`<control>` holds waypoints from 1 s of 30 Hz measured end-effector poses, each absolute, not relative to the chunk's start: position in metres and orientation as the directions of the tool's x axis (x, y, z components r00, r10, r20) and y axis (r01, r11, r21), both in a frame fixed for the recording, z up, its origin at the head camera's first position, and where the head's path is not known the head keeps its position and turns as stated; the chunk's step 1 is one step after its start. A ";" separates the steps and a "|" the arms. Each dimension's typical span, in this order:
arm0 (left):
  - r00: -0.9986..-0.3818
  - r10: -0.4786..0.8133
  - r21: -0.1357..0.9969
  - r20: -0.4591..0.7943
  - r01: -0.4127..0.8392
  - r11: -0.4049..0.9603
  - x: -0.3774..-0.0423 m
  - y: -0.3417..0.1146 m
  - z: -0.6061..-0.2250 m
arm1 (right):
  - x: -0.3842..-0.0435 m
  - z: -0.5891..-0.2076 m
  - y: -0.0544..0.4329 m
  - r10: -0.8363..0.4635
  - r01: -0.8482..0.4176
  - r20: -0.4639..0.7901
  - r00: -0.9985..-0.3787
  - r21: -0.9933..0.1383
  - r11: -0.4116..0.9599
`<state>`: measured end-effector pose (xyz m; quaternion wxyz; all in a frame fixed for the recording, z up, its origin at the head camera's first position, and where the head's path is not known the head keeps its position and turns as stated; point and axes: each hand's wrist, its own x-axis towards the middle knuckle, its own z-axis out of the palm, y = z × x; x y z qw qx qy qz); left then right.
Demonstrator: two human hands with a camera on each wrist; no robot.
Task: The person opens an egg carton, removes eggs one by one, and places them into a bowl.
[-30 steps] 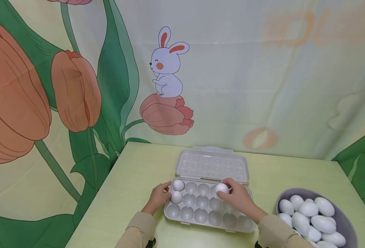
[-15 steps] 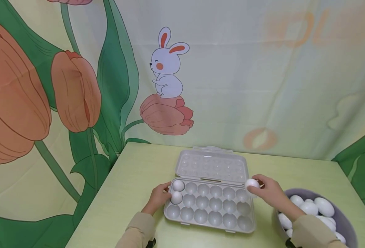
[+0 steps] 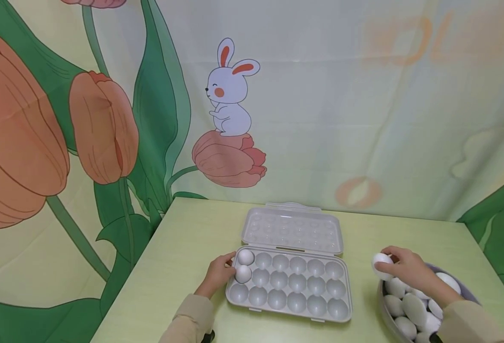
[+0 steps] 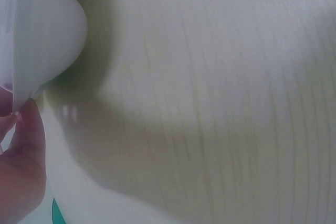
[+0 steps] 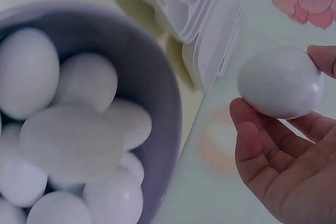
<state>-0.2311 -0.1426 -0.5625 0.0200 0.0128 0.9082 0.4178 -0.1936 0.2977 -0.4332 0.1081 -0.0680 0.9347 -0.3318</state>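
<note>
An open plastic egg carton [image 3: 287, 312] lies on the table, two white eggs [image 3: 244, 273] sitting in its leftmost column, at the back and in the middle row. My left hand [image 3: 218, 275] pinches the carton's left rim; the left wrist view shows thumb and finger meeting at that edge [image 4: 27, 40]. Held in the fingertips of my right hand [image 3: 414, 271] is another white egg [image 5: 281, 82], raised near the back left rim of a grey-purple basin [image 5: 167, 93]. Several white eggs are heaped in the basin, partly hidden under the right forearm.
The carton's lid [image 3: 292, 229] is folded back toward the wall. Behind the pale green table [image 3: 192, 224] hangs a printed cloth with tulips and a rabbit [image 3: 230, 109]. Table surface separates carton from basin.
My right hand has carried its egg from above the carton's back row rightward to the basin's left side. The left hand keeps its hold on the rim.
</note>
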 end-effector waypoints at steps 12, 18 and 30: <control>-0.999 0.047 0.762 -0.012 0.022 0.647 -0.229 -0.143 -0.563 | -0.195 -0.437 0.334 -0.145 -0.015 -0.217 -0.965 -0.509 0.861; -0.999 0.046 0.757 -0.013 0.020 0.653 -0.230 -0.143 -0.564 | -0.196 -0.450 0.338 -0.158 -0.057 -0.207 -0.965 -0.426 0.903; -0.999 0.046 0.760 -0.021 0.014 0.650 -0.230 -0.143 -0.564 | -0.193 -0.469 0.339 -0.206 -0.182 -0.084 -0.975 -0.227 0.957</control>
